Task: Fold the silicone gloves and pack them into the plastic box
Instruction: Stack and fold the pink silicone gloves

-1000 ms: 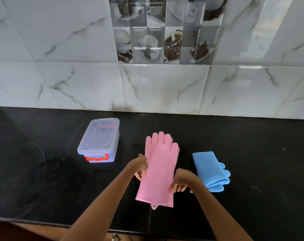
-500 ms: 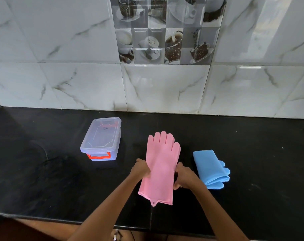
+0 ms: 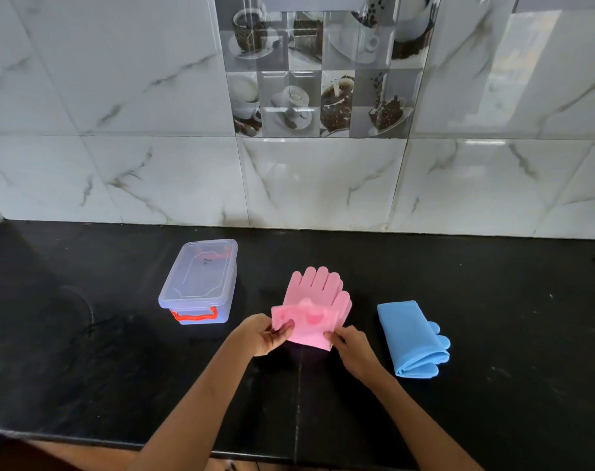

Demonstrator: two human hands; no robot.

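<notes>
Both sets of fingers are closed on the pink glove (image 3: 318, 300): left hand (image 3: 267, 336) and right hand (image 3: 352, 343) pinch its cuff end, doubled up over the palm. Its finger tips lie flat on the black bench (image 3: 85, 368) just beyond. The folded blue glove (image 3: 408, 338) lies right of the right fingers, and the lidded clear plastic box (image 3: 201, 280) sits left of the left fingers.

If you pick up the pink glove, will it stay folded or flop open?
Probably flop open. The pink glove bends easily: its cuff is doubled over toward the fingers, and the left hand and right hand each pinch a corner to hold it. It looks thin and light. The blue glove, though, stays folded untouched.
</notes>
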